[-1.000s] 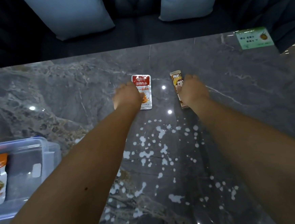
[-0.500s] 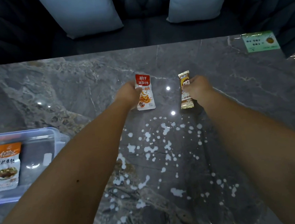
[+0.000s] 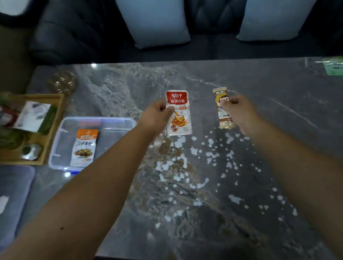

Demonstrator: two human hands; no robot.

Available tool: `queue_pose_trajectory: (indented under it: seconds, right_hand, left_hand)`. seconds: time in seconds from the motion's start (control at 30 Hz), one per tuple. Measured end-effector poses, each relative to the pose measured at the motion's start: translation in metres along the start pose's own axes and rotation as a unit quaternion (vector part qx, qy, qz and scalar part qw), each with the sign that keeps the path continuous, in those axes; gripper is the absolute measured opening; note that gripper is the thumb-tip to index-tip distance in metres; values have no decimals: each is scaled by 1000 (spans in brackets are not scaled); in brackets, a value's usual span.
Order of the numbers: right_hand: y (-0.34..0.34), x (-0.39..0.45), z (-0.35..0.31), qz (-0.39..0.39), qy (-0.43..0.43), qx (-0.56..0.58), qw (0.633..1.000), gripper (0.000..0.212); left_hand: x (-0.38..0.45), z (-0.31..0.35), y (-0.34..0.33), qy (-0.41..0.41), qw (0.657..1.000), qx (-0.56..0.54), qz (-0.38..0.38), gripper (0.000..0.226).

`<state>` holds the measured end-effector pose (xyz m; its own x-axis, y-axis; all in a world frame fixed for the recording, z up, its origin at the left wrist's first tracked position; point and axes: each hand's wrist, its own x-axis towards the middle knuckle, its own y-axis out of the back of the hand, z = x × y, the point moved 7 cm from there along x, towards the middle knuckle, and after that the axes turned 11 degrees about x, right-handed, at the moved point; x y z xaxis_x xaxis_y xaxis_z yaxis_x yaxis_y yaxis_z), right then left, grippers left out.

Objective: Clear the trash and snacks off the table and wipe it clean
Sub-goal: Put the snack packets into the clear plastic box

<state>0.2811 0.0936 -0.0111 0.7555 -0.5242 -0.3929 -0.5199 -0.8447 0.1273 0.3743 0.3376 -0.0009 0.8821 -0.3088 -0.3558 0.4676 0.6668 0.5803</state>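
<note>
Red-white snack packet [image 3: 178, 113] pinched at left edge by left hand [image 3: 156, 118] fingers, over desk [image 3: 287, 104] centre. Brown snack bar [image 3: 223, 113] gripped mid-length by right hand [image 3: 240, 112] fingers — just right of packet. White spill spots [image 3: 181, 162] on desk below both. Clear plastic bin [image 3: 112, 124] left, orange-topped packet [image 3: 84, 147] inside — wooden tray [image 3: 49, 129] beyond.

Dim indoor scene. Small ceiling-light glints reflect off the glossy table [image 3: 266, 93] near its far-left edge and beside the plastic box [image 3: 96, 123]. Left margin objects are blurred; wide-angle distortion bends the edges.
</note>
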Motion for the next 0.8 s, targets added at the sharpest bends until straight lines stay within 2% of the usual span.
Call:
queue_pose_trajectory:
  seconds: [0.27, 0.47, 0.63, 0.73, 0.8]
  right_hand:
    - [-107, -76, -3, -47, 21, -16, 999, 14]
    - [-181, -113, 8, -52, 8, -6, 999, 12]
    - [-220, -125, 17, -53, 2, -12, 999, 14]
    - [-230, -127, 22, -54, -6, -31, 998, 16]
    - [-232, -127, 23, -49, -8, -40, 998, 15]
  left_hand:
    - [-52, -87, 95, 37, 996, -73, 30, 12]
    - [-61, -154, 154, 71, 994, -67, 39, 11]
    - [-52, -190, 181, 96, 995, -38, 10, 21]
    - [-42, -202, 178, 103, 994, -27, -35, 14]
    - [-35, -208, 172, 109, 992, -5, -63, 18]
